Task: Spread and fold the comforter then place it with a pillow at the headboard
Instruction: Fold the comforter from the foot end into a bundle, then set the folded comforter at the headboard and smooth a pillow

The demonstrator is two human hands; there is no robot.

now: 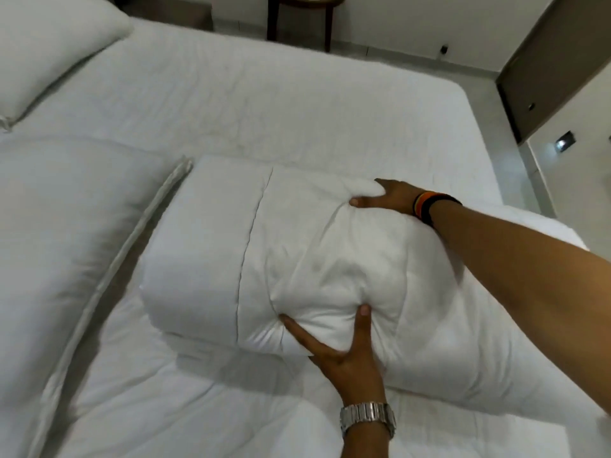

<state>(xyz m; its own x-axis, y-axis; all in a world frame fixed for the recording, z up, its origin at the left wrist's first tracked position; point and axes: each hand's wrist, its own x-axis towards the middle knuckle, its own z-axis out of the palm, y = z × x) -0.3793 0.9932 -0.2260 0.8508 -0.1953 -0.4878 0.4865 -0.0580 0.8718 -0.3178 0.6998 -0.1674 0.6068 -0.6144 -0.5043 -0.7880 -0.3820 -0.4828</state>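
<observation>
The white comforter (pixel 297 246) lies folded into a thick, puffy bundle in the middle of the bed (pixel 297 104). My left hand (pixel 344 352), with a metal watch on its wrist, grips the bundle's near edge, thumb and fingers dug into the fabric. My right hand (pixel 390 200), with coloured bands on its wrist, clutches the far edge, pinching a bunch of the fabric. A large white pillow (pixel 66 233) with a piped edge lies just left of the bundle. A second pillow (pixel 49 44) rests at the upper left corner.
The white sheet covers the mattress, whose far right corner is at the upper right. A dark wooden table (pixel 297 14) stands beyond the bed's far side. A brown panel (pixel 545 61) and pale floor (pixel 479 67) run along the right.
</observation>
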